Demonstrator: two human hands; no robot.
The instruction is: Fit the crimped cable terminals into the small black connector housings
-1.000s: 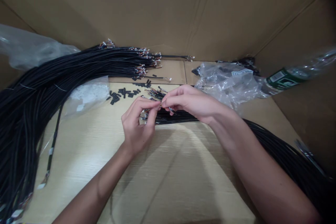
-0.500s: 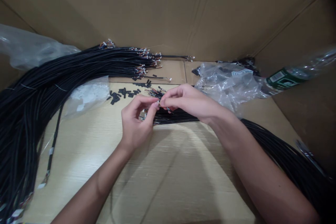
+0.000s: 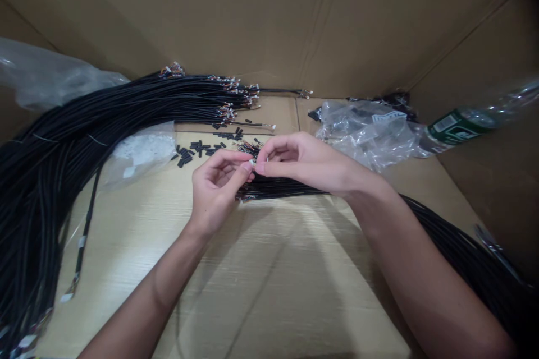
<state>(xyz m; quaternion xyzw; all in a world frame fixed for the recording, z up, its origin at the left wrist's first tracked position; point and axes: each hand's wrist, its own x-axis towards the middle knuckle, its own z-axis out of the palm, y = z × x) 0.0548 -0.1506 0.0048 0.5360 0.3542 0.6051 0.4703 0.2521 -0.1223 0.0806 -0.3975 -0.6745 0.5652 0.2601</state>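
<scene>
My left hand [image 3: 214,190] and my right hand [image 3: 303,164] meet fingertip to fingertip over the light wooden table [image 3: 269,280]. Both pinch a small white connector [image 3: 251,163] at the end of a thin black cable. Just under the hands lies a bundle of black cables [image 3: 286,188] that runs off to the right beneath my right forearm. Several small black sleeves [image 3: 197,151] lie loose on the table just beyond my left hand.
A large bundle of black cables [image 3: 84,123] curves along the left side, its connector ends at the back. Clear plastic bags [image 3: 366,129] and a plastic bottle [image 3: 471,120] lie at the right. Another clear bag [image 3: 138,151] sits at the left. Cardboard walls [image 3: 269,17] surround the table.
Both hands have risen slightly and shifted away from me, still pinched together on the connector. The cable bundle under them now shows more.
</scene>
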